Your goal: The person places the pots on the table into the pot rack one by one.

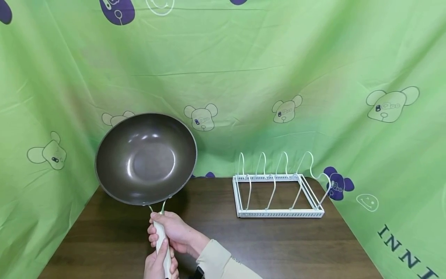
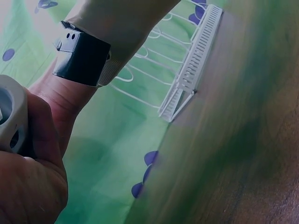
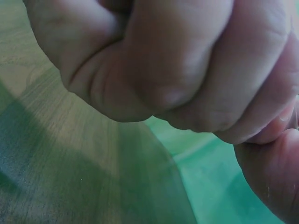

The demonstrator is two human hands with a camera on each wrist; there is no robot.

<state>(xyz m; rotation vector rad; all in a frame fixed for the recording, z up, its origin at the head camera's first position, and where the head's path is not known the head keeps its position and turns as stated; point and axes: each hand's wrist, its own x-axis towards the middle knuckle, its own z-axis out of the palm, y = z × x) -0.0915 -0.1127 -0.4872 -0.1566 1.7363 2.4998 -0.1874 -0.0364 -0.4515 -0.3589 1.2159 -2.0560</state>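
**Wok held up by its handle, rack standing bare**

Head view: both hands are wrapped round the pale handle (image 1: pixel 161 242) of a dark wok (image 1: pixel 146 158). The right hand (image 1: pixel 175 232) sits higher, just below the metal fork that joins handle to bowl; the left hand (image 1: pixel 158 265) closes round the handle's lower end at the frame's bottom edge. The wok is lifted off the brown surface (image 1: pixel 104 240) and tilted so its inside faces the camera, above the surface's left part. Well apart to the right stands a white wire rack (image 1: pixel 278 193) with upright dividers; none of its slots holds anything. As a judgement, the pick-up is done, and whatever setting-down follows has not begun.

Left wrist view: the left hand (image 2: pixel 28 186) curls tight about the handle's pale end (image 2: pixel 9 119). Beyond it are the right arm's sleeve and a black wrist device (image 2: pixel 81 58), then the rack (image 2: pixel 187 70) on the surface.

Right wrist view: the curled fingers (image 3: pixel 187 70) of the right hand fill the frame, a closed grip; the handle itself is hidden inside it.
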